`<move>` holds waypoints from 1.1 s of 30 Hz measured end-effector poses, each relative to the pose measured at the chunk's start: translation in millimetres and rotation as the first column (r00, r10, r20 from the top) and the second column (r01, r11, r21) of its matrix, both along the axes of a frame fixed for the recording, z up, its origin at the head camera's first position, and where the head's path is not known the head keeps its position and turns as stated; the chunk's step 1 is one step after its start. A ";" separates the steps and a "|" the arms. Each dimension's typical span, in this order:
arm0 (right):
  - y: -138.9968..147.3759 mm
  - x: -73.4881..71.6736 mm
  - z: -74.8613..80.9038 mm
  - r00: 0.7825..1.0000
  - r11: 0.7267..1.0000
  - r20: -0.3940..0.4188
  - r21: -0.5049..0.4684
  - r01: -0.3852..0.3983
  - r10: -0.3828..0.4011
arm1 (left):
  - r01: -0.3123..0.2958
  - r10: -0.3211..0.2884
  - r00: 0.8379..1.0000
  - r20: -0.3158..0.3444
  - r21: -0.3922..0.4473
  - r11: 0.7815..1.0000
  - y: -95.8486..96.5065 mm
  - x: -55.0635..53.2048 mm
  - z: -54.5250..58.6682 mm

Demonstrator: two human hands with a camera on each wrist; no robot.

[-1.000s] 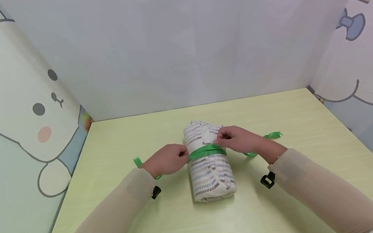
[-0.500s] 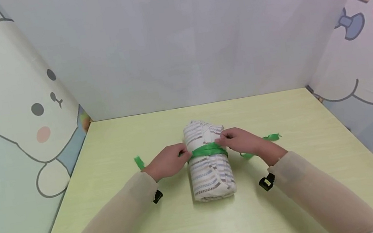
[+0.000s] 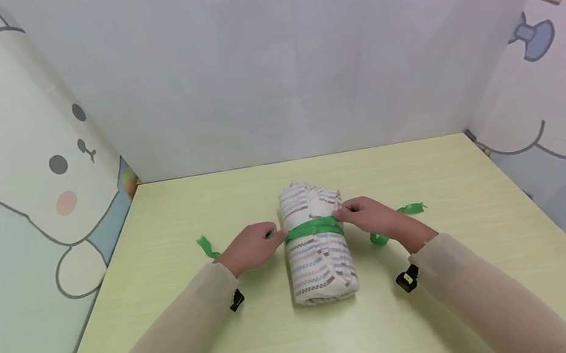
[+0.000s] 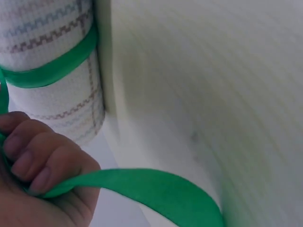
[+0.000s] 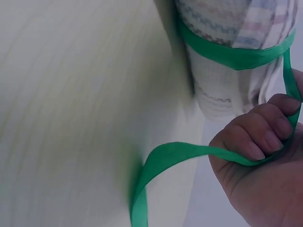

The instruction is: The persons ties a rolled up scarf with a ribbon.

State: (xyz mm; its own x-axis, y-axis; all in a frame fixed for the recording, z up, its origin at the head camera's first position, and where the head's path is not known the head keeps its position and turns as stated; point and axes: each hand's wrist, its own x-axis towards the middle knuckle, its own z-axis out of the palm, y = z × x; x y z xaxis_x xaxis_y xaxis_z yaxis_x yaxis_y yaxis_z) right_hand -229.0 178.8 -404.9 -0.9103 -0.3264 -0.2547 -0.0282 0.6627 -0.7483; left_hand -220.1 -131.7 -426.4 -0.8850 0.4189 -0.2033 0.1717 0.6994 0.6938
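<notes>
A rolled white cloth (image 3: 322,269) with a woven blue and brown stripe pattern lies lengthwise on the table. Round its middle runs a green ribbon (image 3: 313,227), crossing over the top. My left hand (image 3: 251,248), at the roll's left side, curls its fingers round one ribbon end; in the left wrist view the tail (image 4: 147,187) trails out below the fingers. On the right side my right hand (image 3: 369,216) grips the other end, and its tail (image 5: 175,152) loops down toward the table in the right wrist view.
The pale wooden table (image 3: 332,347) ends at a grey-white back wall (image 3: 277,66). Cartoon-printed panels (image 3: 1,184) flank it on both sides. Small black devices (image 3: 408,279) sit under both sleeve cuffs.
My right hand has shifted slightly right and toward me, my left hand slightly toward me, both with the ribbon. The cloth roll stays in place.
</notes>
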 end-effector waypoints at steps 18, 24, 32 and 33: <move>13.2 4.1 -11.4 1.000 1.000 -0.005 -0.009 -0.006 0.006 | 0.022 -0.021 1.000 0.016 -0.070 0.997 -14.5 -1.9 -11.7; 12.6 5.6 -15.1 1.000 1.000 0.000 -0.014 -0.011 0.011 | 0.021 -0.021 1.000 0.014 -0.036 0.999 -16.0 -1.6 -13.5; 29.2 6.7 -10.6 0.999 1.000 -0.032 -0.022 0.005 -0.006 | -0.005 0.005 1.000 0.008 0.004 1.000 -40.4 -3.1 -14.7; 31.9 6.6 -9.9 0.999 1.000 -0.033 -0.030 0.007 -0.008 | -0.013 0.013 1.000 0.010 0.010 1.000 -44.2 -3.0 -14.2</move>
